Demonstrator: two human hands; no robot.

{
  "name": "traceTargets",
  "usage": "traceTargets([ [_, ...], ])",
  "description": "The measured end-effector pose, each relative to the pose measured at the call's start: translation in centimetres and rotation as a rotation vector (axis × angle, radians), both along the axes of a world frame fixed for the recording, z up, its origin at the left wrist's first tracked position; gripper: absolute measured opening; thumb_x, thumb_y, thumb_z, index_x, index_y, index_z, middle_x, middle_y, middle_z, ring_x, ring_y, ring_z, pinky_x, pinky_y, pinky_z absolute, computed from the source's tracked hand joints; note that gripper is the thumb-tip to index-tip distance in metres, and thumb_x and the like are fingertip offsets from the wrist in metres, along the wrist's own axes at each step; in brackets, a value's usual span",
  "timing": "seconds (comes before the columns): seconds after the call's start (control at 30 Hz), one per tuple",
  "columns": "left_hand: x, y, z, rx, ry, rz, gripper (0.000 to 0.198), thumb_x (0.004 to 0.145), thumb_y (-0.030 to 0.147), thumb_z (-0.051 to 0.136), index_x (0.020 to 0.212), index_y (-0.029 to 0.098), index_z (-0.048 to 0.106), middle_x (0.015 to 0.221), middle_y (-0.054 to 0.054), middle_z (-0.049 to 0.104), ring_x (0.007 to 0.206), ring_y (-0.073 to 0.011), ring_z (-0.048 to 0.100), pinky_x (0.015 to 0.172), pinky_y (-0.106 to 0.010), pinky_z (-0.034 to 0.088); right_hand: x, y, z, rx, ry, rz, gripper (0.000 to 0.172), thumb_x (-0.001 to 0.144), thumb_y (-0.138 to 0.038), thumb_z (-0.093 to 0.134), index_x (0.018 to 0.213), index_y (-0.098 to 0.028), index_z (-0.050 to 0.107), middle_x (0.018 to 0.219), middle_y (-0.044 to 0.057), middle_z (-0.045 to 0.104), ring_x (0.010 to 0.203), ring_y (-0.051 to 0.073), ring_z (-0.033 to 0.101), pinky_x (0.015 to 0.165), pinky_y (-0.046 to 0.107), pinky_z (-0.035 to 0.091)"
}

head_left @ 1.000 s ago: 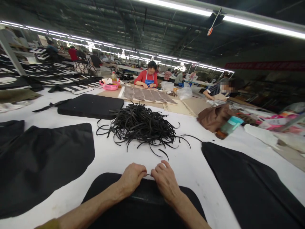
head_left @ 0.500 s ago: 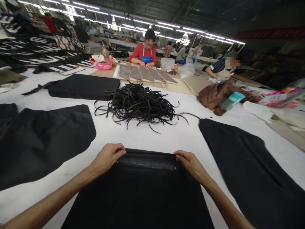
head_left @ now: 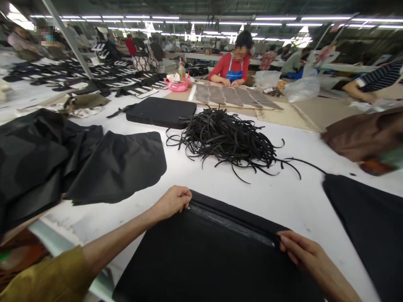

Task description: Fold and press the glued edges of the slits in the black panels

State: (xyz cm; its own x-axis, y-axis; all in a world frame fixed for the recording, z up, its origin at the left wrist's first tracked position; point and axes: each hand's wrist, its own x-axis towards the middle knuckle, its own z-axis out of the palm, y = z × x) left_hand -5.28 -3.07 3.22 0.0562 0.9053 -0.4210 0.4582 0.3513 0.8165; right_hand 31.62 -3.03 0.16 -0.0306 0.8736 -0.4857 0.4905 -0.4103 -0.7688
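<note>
A large black fabric panel [head_left: 217, 260] lies on the white table in front of me, with a shiny strip [head_left: 233, 224] running just below its far edge. My left hand [head_left: 174, 202] pinches the panel at the strip's left end, fingers closed. At the strip's right end, my right hand [head_left: 300, 247] has thumb and fingers closed on the same panel. A narrow band of black fabric shows beyond the strip. Farther back sits a tangled heap of thin black strips [head_left: 229, 138].
Black fabric pieces lie at left [head_left: 122, 167] and right [head_left: 371, 222]. Behind the heap are a black stack [head_left: 160, 111] and a pink basket [head_left: 176, 85]. A person in red [head_left: 217, 71] works across the table; a striped sleeve [head_left: 380, 77] shows far right.
The view has swung left, so the table's things sit farther right. The panel now appears slanted, its right side nearer me, and more fabric shows beyond the strip. Both hands keep their pinch.
</note>
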Motion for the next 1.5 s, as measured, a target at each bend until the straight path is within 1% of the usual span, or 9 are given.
traceTargets([
  [0.1,-0.2,-0.1,-0.6,-0.028,0.021,0.028,0.012,0.068,0.023,0.044,0.071,0.016,0.054,0.058,0.003,0.057,0.039,-0.0067,0.044,0.037,-0.017,0.029,0.1,-0.1,-0.5,-0.040,-0.039,-0.019,0.038,0.060,-0.056,0.059,0.068,-0.019,0.062,0.055,0.001,0.057,0.043,0.010,0.042,0.040,0.023,0.027],
  [0.23,-0.1,0.0,-1.5,-0.045,0.083,0.065,0.012,0.069,0.026,0.047,0.068,0.016,0.053,0.055,0.002,0.057,0.037,-0.0071,0.046,0.034,-0.016,0.029,0.2,-0.1,-1.4,-0.082,-0.137,-0.009,0.042,0.064,-0.060,0.056,0.057,-0.018,0.056,0.038,-0.002,0.044,0.040,0.010,0.037,0.042,0.023,0.025],
  [0.43,0.0,0.0,-2.2,-0.058,0.181,0.068,0.011,0.068,0.023,0.046,0.064,0.016,0.052,0.048,0.003,0.053,0.036,-0.0087,0.048,0.034,-0.016,0.031,0.7,-0.1,-2.3,-0.051,-0.182,0.020,0.041,0.069,-0.060,0.052,0.071,-0.019,0.060,0.049,0.000,0.053,0.045,0.013,0.043,0.046,0.025,0.028],
  [0.57,-0.1,0.2,-2.2,-0.047,0.224,0.026,0.012,0.069,0.022,0.044,0.064,0.016,0.053,0.047,0.003,0.052,0.037,-0.0088,0.049,0.037,-0.017,0.032,0.4,-0.2,-2.0,-0.015,-0.216,0.054,0.040,0.071,-0.060,0.050,0.068,-0.021,0.059,0.053,0.000,0.053,0.047,0.014,0.045,0.048,0.027,0.031],
  [0.73,-0.3,0.3,-2.7,-0.051,0.250,0.004,0.013,0.070,0.024,0.045,0.068,0.015,0.054,0.050,0.003,0.054,0.037,-0.0089,0.050,0.038,-0.017,0.034,0.0,-0.2,-1.7,-0.009,-0.228,0.040,0.039,0.070,-0.059,0.051,0.067,-0.021,0.059,0.054,0.000,0.054,0.048,0.015,0.047,0.050,0.028,0.034],
  [1.0,-0.3,0.2,-3.0,-0.044,0.272,0.016,0.013,0.070,0.026,0.046,0.067,0.016,0.052,0.049,0.003,0.052,0.037,-0.0083,0.050,0.037,-0.015,0.034,0.0,-0.4,-2.1,0.041,-0.240,0.063,0.040,0.074,-0.058,0.049,0.064,-0.021,0.057,0.043,-0.002,0.047,0.045,0.013,0.042,0.047,0.026,0.030],
  [1.23,-0.1,0.3,-3.0,-0.076,0.292,0.004,0.013,0.069,0.028,0.044,0.068,0.017,0.050,0.050,0.003,0.052,0.036,-0.0107,0.050,0.032,-0.017,0.032,-0.5,-0.4,-1.4,0.059,-0.171,0.019,0.035,0.073,-0.053,0.051,0.066,-0.020,0.057,0.050,-0.003,0.050,0.043,0.012,0.045,0.045,0.025,0.031],
  [1.37,0.0,0.3,-3.1,-0.078,0.308,-0.010,0.011,0.069,0.027,0.043,0.068,0.018,0.048,0.049,0.004,0.050,0.036,-0.0106,0.050,0.031,-0.016,0.031,-0.8,-0.6,-1.1,0.077,-0.104,0.000,0.031,0.075,-0.048,0.049,0.070,-0.019,0.057,0.053,-0.003,0.051,0.043,0.011,0.045,0.044,0.024,0.031],
  [1.5,-0.1,0.3,-3.4,-0.072,0.315,-0.022,0.011,0.071,0.030,0.042,0.069,0.019,0.045,0.050,0.004,0.050,0.036,-0.0105,0.048,0.032,-0.017,0.029,-1.0,-0.6,-1.1,0.084,-0.104,-0.034,0.028,0.073,-0.046,0.051,0.069,-0.019,0.056,0.051,-0.004,0.050,0.042,0.011,0.045,0.043,0.024,0.031],
])
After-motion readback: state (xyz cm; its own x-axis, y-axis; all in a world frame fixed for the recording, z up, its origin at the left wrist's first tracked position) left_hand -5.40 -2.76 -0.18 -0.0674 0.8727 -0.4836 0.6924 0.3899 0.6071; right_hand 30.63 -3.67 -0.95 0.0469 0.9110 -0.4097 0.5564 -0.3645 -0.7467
